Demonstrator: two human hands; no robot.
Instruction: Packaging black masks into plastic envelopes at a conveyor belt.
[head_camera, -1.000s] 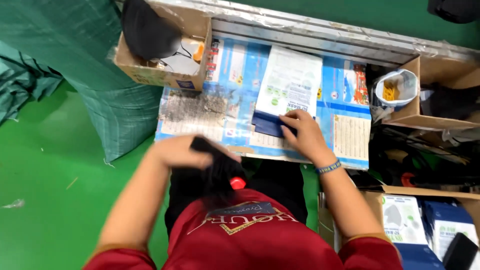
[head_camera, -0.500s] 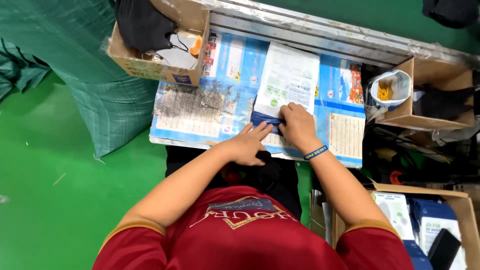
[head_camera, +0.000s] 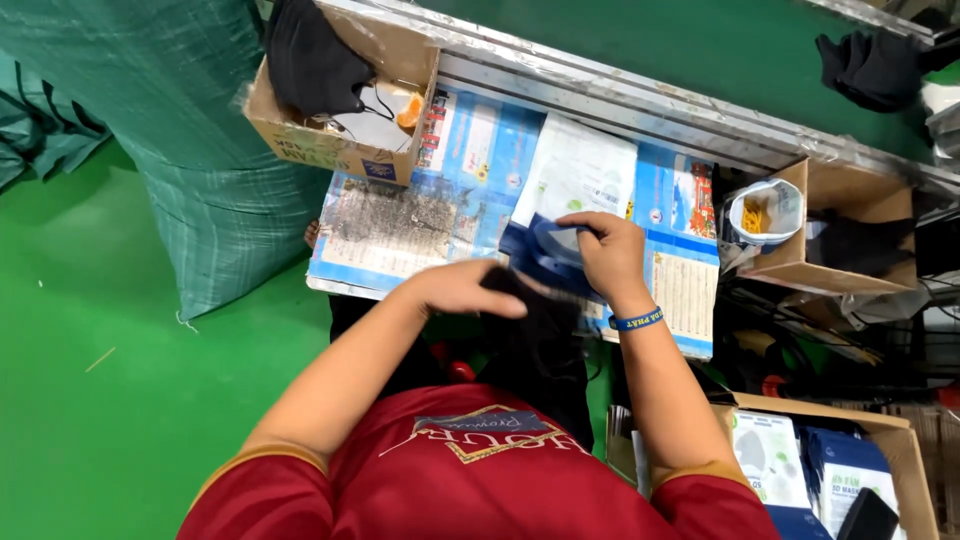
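My right hand (head_camera: 610, 255), with a blue band on its wrist, grips a dark blue pouch (head_camera: 535, 255) at the front edge of the work surface, which is covered with blue printed sheets (head_camera: 470, 150). Just left of it, my left hand (head_camera: 460, 290) is closed on a black fabric piece (head_camera: 535, 325) that hangs down toward my red shirt. The black piece touches the pouch's lower edge. A white printed bag (head_camera: 585, 175) lies flat behind the pouch.
A cardboard box (head_camera: 330, 150) with black fabric and white pieces stands at the back left. A green woven sack (head_camera: 200, 150) leans at the left. At the right is an open box (head_camera: 850, 275) with a white roll; another box of packets (head_camera: 800, 460) sits lower right.
My left hand pulled back from the pouch toward my body and now grips the black fabric. My right hand stayed on the blue pouch and lifted it slightly.
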